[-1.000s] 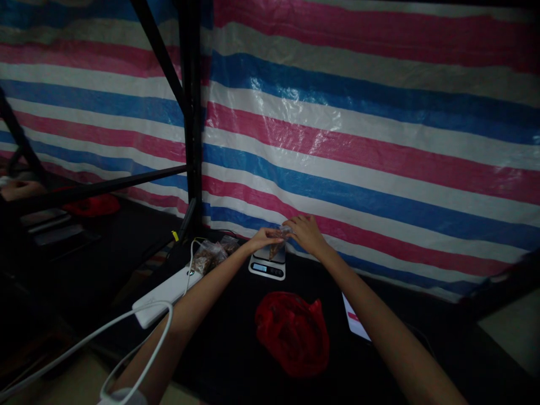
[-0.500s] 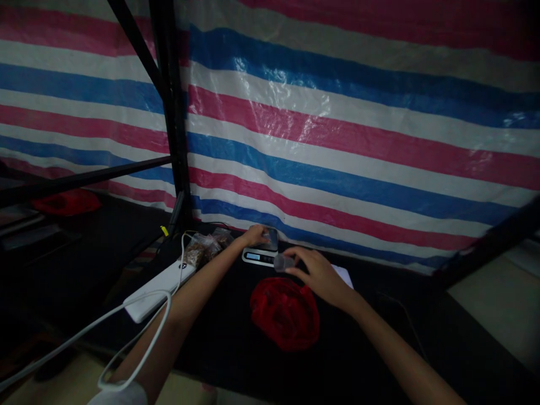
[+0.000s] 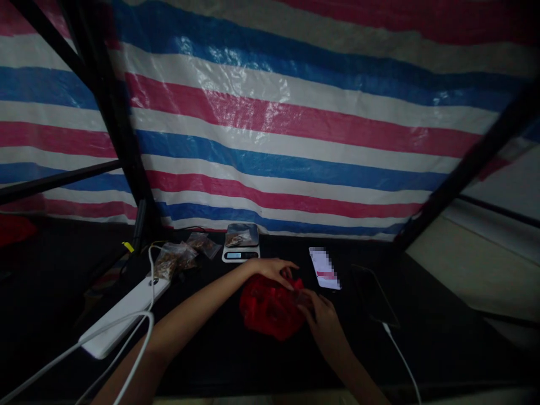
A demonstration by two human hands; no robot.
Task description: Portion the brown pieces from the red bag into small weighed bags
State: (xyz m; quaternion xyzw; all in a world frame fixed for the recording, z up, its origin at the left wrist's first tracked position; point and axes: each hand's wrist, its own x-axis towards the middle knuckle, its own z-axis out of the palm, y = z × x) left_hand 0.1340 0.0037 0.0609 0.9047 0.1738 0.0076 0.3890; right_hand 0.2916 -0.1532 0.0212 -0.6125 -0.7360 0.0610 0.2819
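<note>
A red plastic bag lies crumpled on the black table, with both hands at its upper right edge. My left hand reaches over the bag's top, fingers curved and apart, with nothing visible in them. My right hand is closed at the bag's right side around a small clear plastic cup, which is dim and partly hidden by the fingers. Behind the bag stands a small digital scale with a lit display. On its plate rests a clear bag with brown bits.
Clear bags of brown pieces lie left of the scale, near a white power strip with a white cable. A lit phone and a dark phone with a cable lie at the right. A striped sheet hangs behind.
My left hand has left the scale and come to the red bag. My right hand has lowered with the cup to the bag's right edge. The view has shifted right.
</note>
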